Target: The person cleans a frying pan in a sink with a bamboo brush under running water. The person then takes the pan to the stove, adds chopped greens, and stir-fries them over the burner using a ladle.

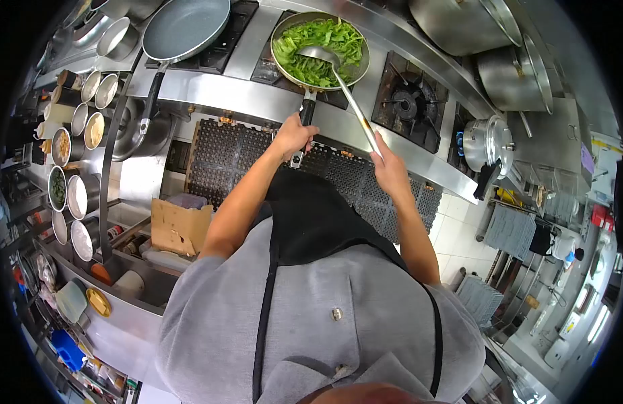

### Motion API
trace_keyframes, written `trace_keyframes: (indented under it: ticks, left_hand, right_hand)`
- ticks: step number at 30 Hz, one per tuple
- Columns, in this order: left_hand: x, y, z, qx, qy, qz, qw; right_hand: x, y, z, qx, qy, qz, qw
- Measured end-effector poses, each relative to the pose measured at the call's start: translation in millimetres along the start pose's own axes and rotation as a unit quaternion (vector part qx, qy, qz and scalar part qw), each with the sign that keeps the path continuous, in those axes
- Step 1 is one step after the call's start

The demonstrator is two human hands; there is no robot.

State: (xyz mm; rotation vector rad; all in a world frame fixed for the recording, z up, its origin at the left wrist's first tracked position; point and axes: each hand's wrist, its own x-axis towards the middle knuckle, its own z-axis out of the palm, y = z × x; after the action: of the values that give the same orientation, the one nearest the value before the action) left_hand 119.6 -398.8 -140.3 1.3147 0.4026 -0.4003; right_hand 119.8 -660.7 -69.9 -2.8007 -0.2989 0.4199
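Note:
A frying pan [279, 62] full of chopped leafy greens [335, 42] sits on the stove at the top middle of the head view. My left hand [295, 137] is wrapped round the pan's black handle [307, 111]. In my right hand [391, 163] is the long metal shaft of a ladle [352, 101]. The ladle's bowl lies upside down on the greens, its rounded back facing up. What is under the leaves in the pan is hidden.
A second frying pan [187, 28] stands on the burner at left, handle toward me. Right of my pan is a bare burner [409, 101], then a pressure cooker [488, 143]. Large pots [463, 27] line the shelf behind. Several ingredient containers [94, 130] and a cardboard box [180, 227] are at left.

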Motion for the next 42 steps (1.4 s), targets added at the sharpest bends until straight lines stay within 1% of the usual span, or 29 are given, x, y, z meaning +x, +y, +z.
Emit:
trace_keyframes:
  ticks: [3,5,6,7,9,10,11,13,15,17,18,19,21,22,23,24,27,28,29,30,31,33,34,35,36,37,39,41,42]
  left_hand:
    - [-0.1,-2.0,-2.7,-0.001,-0.012,0.001,1.000]
    - [-1.5,-3.0,-1.1,0.000,-0.008,-0.002,1.000]
    - [-1.4,-1.7,0.7,0.001,-0.003,0.002,1.000]
    - [-2.9,-1.5,2.8,0.002,-0.007,0.002,1.000]
    - [-1.4,5.3,0.6,0.001,0.002,-0.019,1.000]
    - [1.8,2.5,-2.7,0.013,-0.009,-0.004,1.000]
    - [1.5,1.9,-2.3,0.010,-0.007,-0.005,1.000]
    - [-1.3,-2.4,-5.0,-0.008,0.000,-0.015,1.000]
    - [-2.5,1.2,-4.5,-0.022,0.010,-0.005,1.000]
    - [-8.2,8.0,-3.0,0.008,0.016,-0.016,1.000]
    - [-4.7,5.0,-4.7,0.001,-0.001,-0.011,1.000]
    - [-0.8,2.5,-5.6,-0.001,0.004,-0.012,1.000]
    - [0.6,2.7,-4.2,-0.021,-0.007,0.008,1.000]
    - [0.6,3.0,-4.5,-0.017,-0.003,0.006,1.000]
    - [1.6,1.9,-5.8,-0.022,0.003,0.005,1.000]
    - [1.9,0.5,-8.7,-0.038,-0.001,-0.003,0.999]
    - [0.2,0.4,-23.5,-0.050,-0.011,-0.033,0.998]
    - [-0.1,0.3,-35.8,-0.050,-0.007,-0.026,0.998]
    - [3.7,0.9,-51.4,-0.050,-0.003,-0.015,0.999]
    - [14.1,0.9,-76.1,0.040,0.054,-0.006,0.998]
    - [28.3,-1.7,-106.2,0.130,0.109,0.002,0.985]
    - [80.5,-19.8,-164.3,0.327,0.301,0.124,0.887]
    - [97.0,-11.0,-178.8,0.362,0.317,0.143,0.865]
    - [112.2,-2.7,-187.5,0.394,0.332,0.164,0.841]
    - [132.6,-7.2,-199.4,0.464,0.319,0.214,0.798]
    - [146.7,-11.2,-203.4,0.529,0.304,0.262,0.748]
    - [149.4,3.0,-199.9,0.555,0.280,0.276,0.733]
    - [158.9,1.2,-212.5,0.621,0.180,0.274,0.712]
    - [149.5,13.2,-209.1,0.629,0.163,0.283,0.706]
  right_hand:
    - [0.0,1.6,-5.6,0.087,0.038,-0.029,0.995]
    - [25.8,-18.2,-10.5,0.074,0.065,0.057,0.994]
    - [42.8,-19.5,-2.6,0.060,0.017,0.115,0.991]
    - [38.4,-18.1,4.2,0.060,0.018,0.118,0.991]
    - [31.2,-16.7,15.5,0.042,-0.001,0.056,0.998]
    - [21.5,1.5,24.3,0.060,0.046,0.002,0.997]
    - [18.3,6.1,16.0,0.058,0.043,0.000,0.997]
    - [16.5,-4.6,-5.7,0.031,0.007,0.069,0.997]
    - [23.2,-16.3,-13.9,0.042,0.014,0.074,0.996]
    - [24.0,-13.8,-7.2,0.181,0.088,-0.083,0.976]
    - [18.9,-59.8,-43.4,0.218,-0.121,0.199,0.948]
    - [24.4,-53.5,-27.7,0.216,-0.125,0.196,0.948]
    - [32.4,-45.9,6.0,0.050,0.051,-0.012,0.997]
    - [29.5,-49.4,5.1,0.029,0.002,0.067,0.997]
    - [24.0,-42.0,10.2,0.026,-0.004,0.062,0.998]
    - [13.5,-38.8,13.8,0.114,0.000,0.055,0.992]
    - [-1.1,-50.1,-1.6,0.283,-0.126,0.220,0.925]
    - [6.2,-32.2,15.8,0.189,-0.035,0.119,0.974]
    - [11.8,-23.0,25.3,0.091,0.060,0.013,0.994]
    - [14.0,-32.3,23.5,0.089,0.091,0.016,0.992]
    - [12.4,-41.6,17.3,0.091,0.094,0.020,0.991]
    - [5.9,-59.0,1.3,0.257,0.014,0.136,0.957]
    - [5.3,-66.7,-6.1,0.308,-0.007,0.177,0.935]
    - [5.4,-71.4,-13.9,0.288,-0.058,0.224,0.929]
    - [5.5,-72.3,-18.7,0.267,-0.109,0.270,0.919]
    - [5.5,-64.7,-9.9,0.269,-0.100,0.279,0.916]
    - [13.1,-48.9,19.8,0.115,0.093,0.066,0.987]
    - [16.3,-54.3,27.3,0.143,0.121,0.060,0.980]
    - [19.1,-66.1,23.5,0.132,0.092,0.099,0.982]
